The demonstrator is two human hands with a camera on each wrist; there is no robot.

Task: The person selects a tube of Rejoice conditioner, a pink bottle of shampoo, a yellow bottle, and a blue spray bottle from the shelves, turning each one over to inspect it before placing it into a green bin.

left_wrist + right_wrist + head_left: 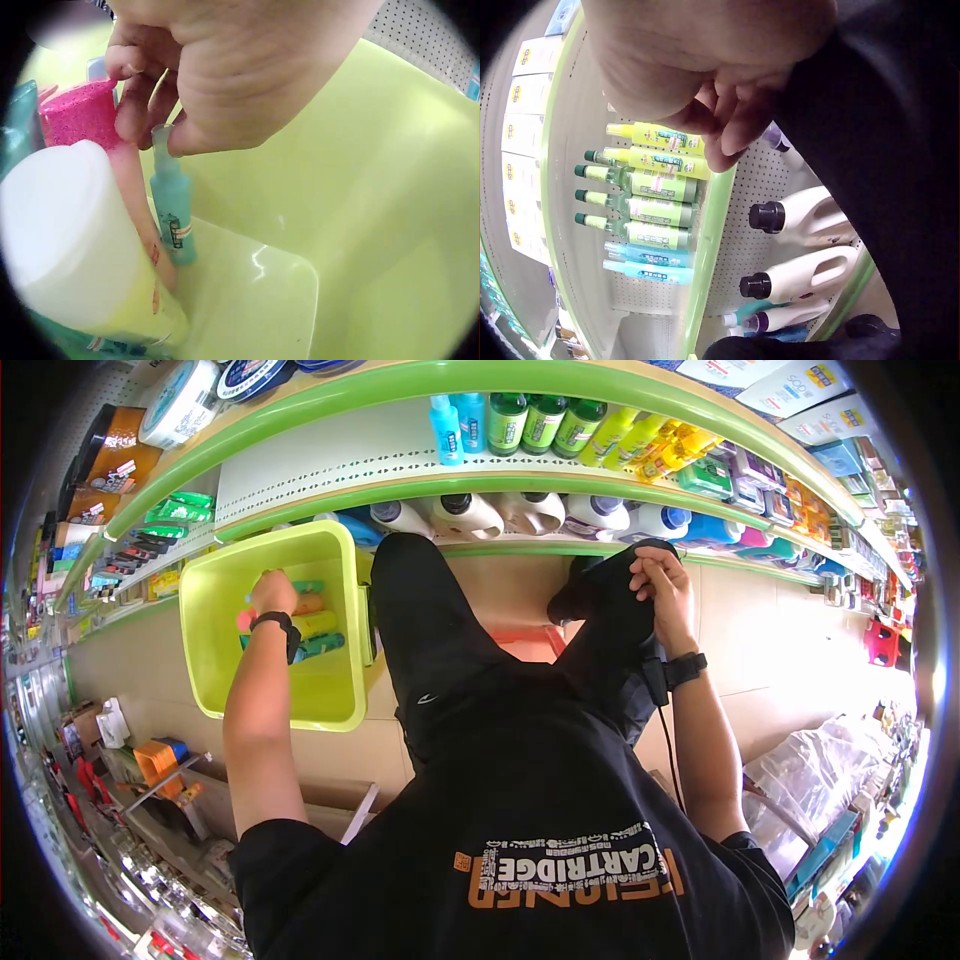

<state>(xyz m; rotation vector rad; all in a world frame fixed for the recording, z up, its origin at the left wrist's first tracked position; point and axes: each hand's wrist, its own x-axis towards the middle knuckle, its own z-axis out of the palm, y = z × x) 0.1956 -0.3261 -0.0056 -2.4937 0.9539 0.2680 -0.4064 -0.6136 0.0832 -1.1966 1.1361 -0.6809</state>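
My left hand [273, 594] is down inside a yellow-green plastic bin [345, 550]. In the left wrist view, its thumb and fingers pinch the clear cap of a small teal spray-type bottle [172, 217], which stands upright against other bottles. Beside it are a bottle with a glittery pink cap [81, 112] and a yellow bottle with a wide white cap [56, 217]. Green bottles [322, 644] lie at the near side of the group. My right hand [665, 585] rests at the right knee with loosely curled fingers, holding nothing.
Ahead, the shelf [330, 460] carries blue spray bottles [446, 430], green bottles [510, 423] and yellow ones. Large white detergent jugs [468, 516] line the level below. A red plastic stool [525, 644] shows between the legs. Plastic-wrapped goods [825, 775] lie behind on the right.
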